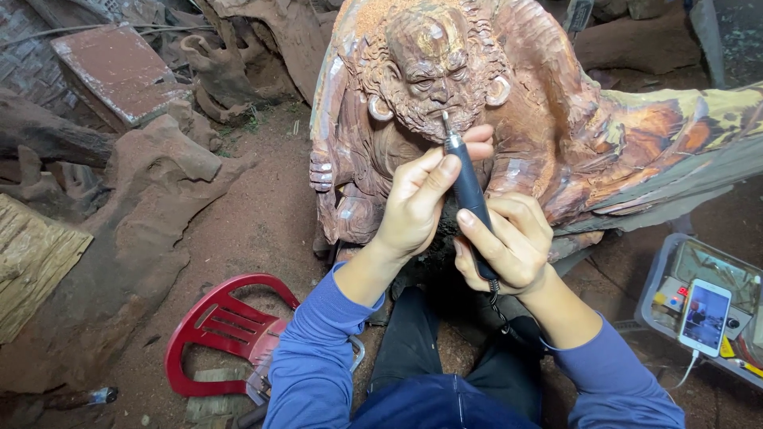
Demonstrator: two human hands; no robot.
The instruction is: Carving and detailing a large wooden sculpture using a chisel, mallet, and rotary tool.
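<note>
The person sits low before a large reddish-brown carved wooden figure of a bearded man, which fills the twelve o'clock side of the view. Both hands share a slim dark-blue pen-shaped rotary carving tool. The left hand has its fingers clamped around the upper barrel, thumb and forefinger pinched close behind the thin metal bit, which touches the beard just under the carved mouth. The right hand, at about five o'clock from the left, is closed around the lower barrel where the dark coiled cable leaves it.

To my eye, good work here depends on the front hand steering while the rear one only steadies, on light pressure, and on following the curls rather than crossing them.

A red plastic chair lies at seven o'clock, and a white smartphone rests on a grey tray at four o'clock.
</note>
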